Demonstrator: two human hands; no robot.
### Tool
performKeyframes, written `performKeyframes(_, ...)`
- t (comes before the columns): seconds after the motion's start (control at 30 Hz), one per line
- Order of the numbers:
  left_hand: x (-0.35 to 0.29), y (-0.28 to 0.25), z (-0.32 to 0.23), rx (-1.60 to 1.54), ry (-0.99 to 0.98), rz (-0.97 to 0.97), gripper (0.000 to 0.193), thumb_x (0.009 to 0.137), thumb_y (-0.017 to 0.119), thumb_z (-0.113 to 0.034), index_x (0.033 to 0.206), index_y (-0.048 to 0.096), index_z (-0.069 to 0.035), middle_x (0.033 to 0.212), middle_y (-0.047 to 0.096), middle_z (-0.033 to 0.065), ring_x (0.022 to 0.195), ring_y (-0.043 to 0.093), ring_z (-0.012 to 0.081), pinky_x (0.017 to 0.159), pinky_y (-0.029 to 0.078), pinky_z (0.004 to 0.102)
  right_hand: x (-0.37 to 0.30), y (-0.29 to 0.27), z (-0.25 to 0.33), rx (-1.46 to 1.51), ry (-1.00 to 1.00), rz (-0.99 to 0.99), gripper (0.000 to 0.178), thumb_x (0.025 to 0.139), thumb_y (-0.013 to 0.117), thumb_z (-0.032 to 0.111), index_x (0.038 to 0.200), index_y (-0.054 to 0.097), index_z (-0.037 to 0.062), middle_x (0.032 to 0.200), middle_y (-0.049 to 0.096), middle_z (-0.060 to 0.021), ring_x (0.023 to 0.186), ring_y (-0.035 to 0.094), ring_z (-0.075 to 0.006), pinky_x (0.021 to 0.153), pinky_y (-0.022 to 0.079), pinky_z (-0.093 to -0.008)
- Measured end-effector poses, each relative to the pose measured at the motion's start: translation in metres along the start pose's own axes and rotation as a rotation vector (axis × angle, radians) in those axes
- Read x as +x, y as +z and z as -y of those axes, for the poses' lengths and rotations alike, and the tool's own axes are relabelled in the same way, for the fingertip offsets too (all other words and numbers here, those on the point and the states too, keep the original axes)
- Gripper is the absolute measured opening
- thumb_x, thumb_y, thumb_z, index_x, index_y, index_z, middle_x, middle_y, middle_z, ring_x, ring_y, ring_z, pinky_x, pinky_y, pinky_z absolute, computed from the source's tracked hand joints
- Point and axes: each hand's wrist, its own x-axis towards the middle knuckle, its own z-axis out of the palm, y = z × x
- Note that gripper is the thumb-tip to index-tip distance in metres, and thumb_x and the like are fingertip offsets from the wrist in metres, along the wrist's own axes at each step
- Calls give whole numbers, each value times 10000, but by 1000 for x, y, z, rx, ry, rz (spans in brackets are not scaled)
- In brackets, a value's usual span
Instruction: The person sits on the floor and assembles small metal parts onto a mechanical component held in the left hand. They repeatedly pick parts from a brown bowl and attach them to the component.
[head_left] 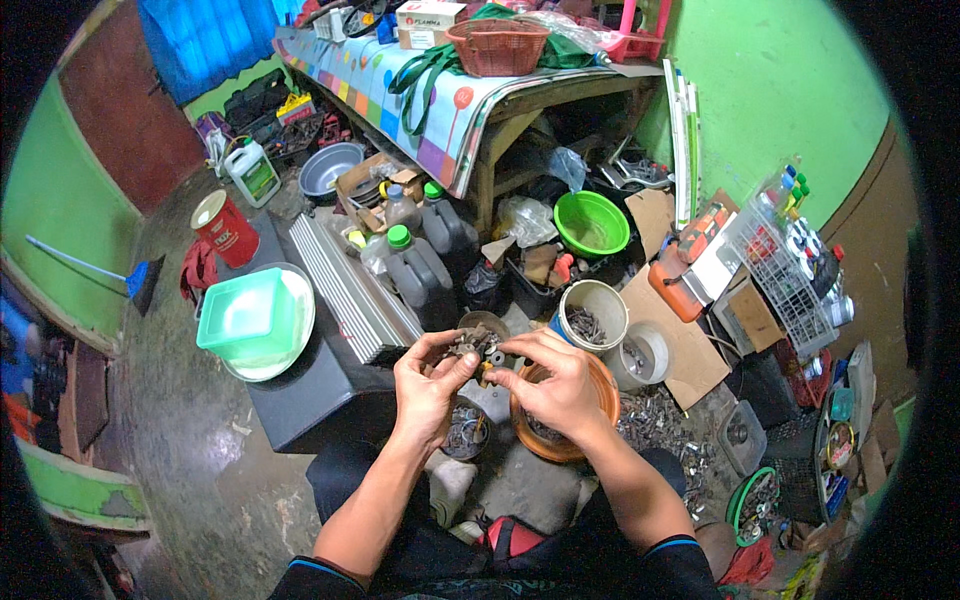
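My left hand [426, 388] is closed round a dark, rough clump of small metal pieces [474, 342], held up in front of me. Close beside it, my right hand [552, 384] has its thumb and fingers bent together at the clump's right side. A small grey ring-like piece [497, 357] shows between the two hands. Whether the right fingers grip that piece or another cannot be made out. Beneath the right hand stands an orange-brown basin [607, 388] with dark bits in it. A small round tin [467, 428] of metal scraps sits below the left hand.
Two pails, one of dark pieces [590, 322] and one pale [643, 352], stand ahead right. Metal scraps [655, 420] litter the floor at right. A black box [290, 385] bears a green tub [243, 318] at left. Dark jerrycans [418, 283] stand before the table [440, 85].
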Motion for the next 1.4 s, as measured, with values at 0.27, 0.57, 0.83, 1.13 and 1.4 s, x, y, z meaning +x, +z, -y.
performKeyframes(0.27, -3, 3, -5, 33, -3, -74, 315, 801, 723, 11, 1083, 584, 27, 1012, 647, 117, 905, 643, 169, 801, 540, 293, -9, 9, -4, 256, 226, -79, 131, 716, 745, -19, 830, 680, -24, 870, 698, -111, 790, 648, -143, 708, 510, -301)
performKeyframes(0.57, 7, -9, -5, -235, -30, -242, 278, 855, 689, -68, 1098, 563, -20, 969, 635, 74, 826, 603, 130, 681, 508, 271, 0, 3, -26, 56, 56, -118, 99, 777, 684, -18, 870, 691, -51, 836, 700, -139, 731, 657, -196, 662, 504, -289)
performKeyframes(0.83, 11, -19, -5, -263, -47, -274, 350, 853, 713, -181, 1128, 546, -43, 943, 617, 28, 867, 599, 155, 764, 494, 367, -13, 6, -76, -412, 438, 706, 144, 734, 631, 58, 845, 697, -5, 821, 647, -272, 769, 655, -406, 736, 526, -459)
performKeyframes(1.13, 11, -21, -7, -275, -99, -266, 309, 865, 700, -181, 1112, 561, -58, 952, 630, 41, 897, 606, 169, 794, 495, 361, 3, 20, -78, -411, 403, 267, 178, 736, 657, 80, 886, 697, -8, 809, 650, -264, 764, 654, -409, 738, 525, -471)
performKeyframes(1.4, 9, -13, -10, -310, -113, -195, 323, 903, 650, -181, 1145, 522, -11, 953, 624, 56, 913, 620, 182, 814, 522, 362, 2, 12, -28, -114, 2, -23, 285, 741, 735, 107, 988, 654, -9, 924, 669, -183, 837, 659, -316, 757, 523, -370)
